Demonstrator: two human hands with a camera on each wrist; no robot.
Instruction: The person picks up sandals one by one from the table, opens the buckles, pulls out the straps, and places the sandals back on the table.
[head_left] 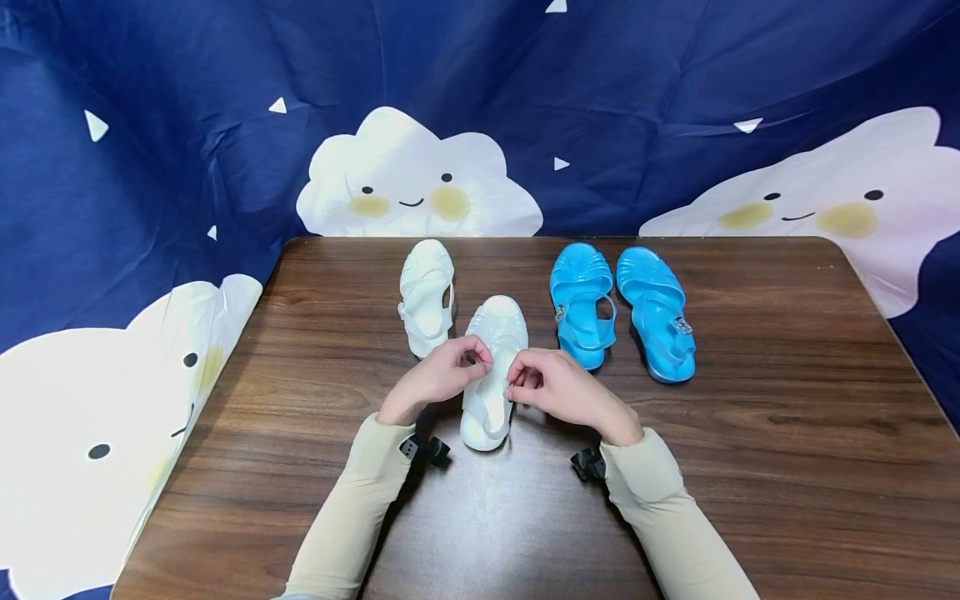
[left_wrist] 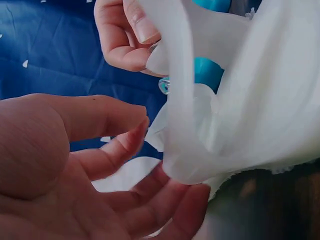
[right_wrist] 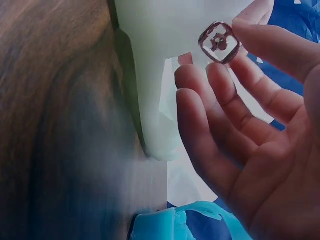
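Toe pointing away from me, a white sandal (head_left: 501, 329) lies on the table between my hands. My right hand (head_left: 562, 387) pinches its metal buckle (right_wrist: 220, 43) between thumb and index finger, with the other fingers loosely bent beside the strap. On the opposite side, my left hand (head_left: 438, 373) has thumb and index finger meeting at the edge of a white strap (left_wrist: 157, 127). Its lower fingers (left_wrist: 192, 205) touch the sandal's side in the left wrist view. The matching white sandal (head_left: 426, 312) stands just beyond my left hand.
Two blue sandals (head_left: 581, 325) stand side by side beyond my right hand, toes away from me. The brown wooden table (head_left: 787, 400) ends at a dark blue curtain (head_left: 600, 83) with cloud prints. A small black camera (head_left: 429, 450) sits at my left cuff.
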